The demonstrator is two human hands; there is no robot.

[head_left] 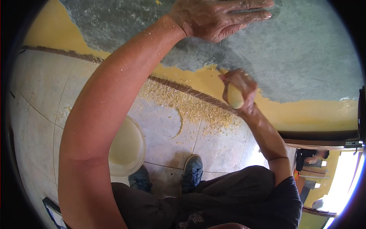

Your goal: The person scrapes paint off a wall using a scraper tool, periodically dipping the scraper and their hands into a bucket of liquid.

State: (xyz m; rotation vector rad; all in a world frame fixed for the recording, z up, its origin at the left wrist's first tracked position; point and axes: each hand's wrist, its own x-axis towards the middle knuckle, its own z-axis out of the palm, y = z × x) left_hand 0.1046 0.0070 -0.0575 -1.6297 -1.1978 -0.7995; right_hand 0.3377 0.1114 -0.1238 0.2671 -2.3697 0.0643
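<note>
My left hand lies with fingers stretched out against the bare grey part of the wall, and it looks wet. Lower down, my right hand is wrapped round the pale rounded handle of a scraper. The tool's far end is mostly hidden by my fingers and meets the border between grey wall and yellow paint. Yellow paint remains in a ragged band along the wall's foot. Paint flakes lie heaped on the floor beneath it.
A round pale bucket, partly behind my left arm, stands on the tiled floor beside my shoes. A brown skirting strip edges the wall. At the far right, another person is near a bright opening.
</note>
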